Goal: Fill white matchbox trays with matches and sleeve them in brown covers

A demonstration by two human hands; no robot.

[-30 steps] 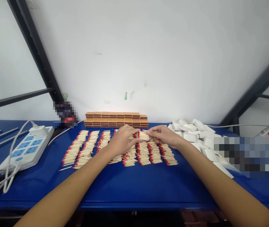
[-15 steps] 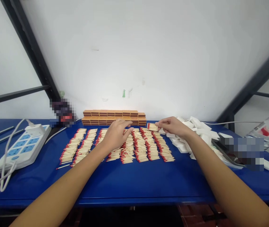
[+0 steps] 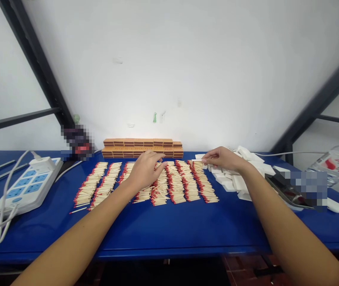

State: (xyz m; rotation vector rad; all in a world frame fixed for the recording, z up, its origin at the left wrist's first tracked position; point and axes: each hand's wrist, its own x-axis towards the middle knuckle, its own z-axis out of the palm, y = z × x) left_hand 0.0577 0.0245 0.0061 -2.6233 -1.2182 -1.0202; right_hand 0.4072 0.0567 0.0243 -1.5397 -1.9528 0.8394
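Rows of red-tipped matches [image 3: 205, 186] lie side by side across the blue table. My left hand [image 3: 145, 169] is over the middle rows, palm down, thumb apart from the fingers and holding nothing; it hides part of the matches beneath it. At the far end of the rightmost row, my right hand [image 3: 223, 159] pinches a small white matchbox tray [image 3: 195, 160] at its right side. Matches show at the tray, but where its contents end and the row begins is hard to make out. Loose white trays [image 3: 239, 182] are heaped beside my right hand.
Stacked brown matchboxes [image 3: 142, 151] line the wall behind the matches. A white power strip [image 3: 28, 186] with cables is at the left. To the right are a blurred dark object [image 3: 288, 192] and a clear plastic bottle [image 3: 336, 163].
My right hand has shifted slightly right, and the tray, whose matches showed plainly before, now sits lower against the end of the rightmost row. The left hand has barely moved.
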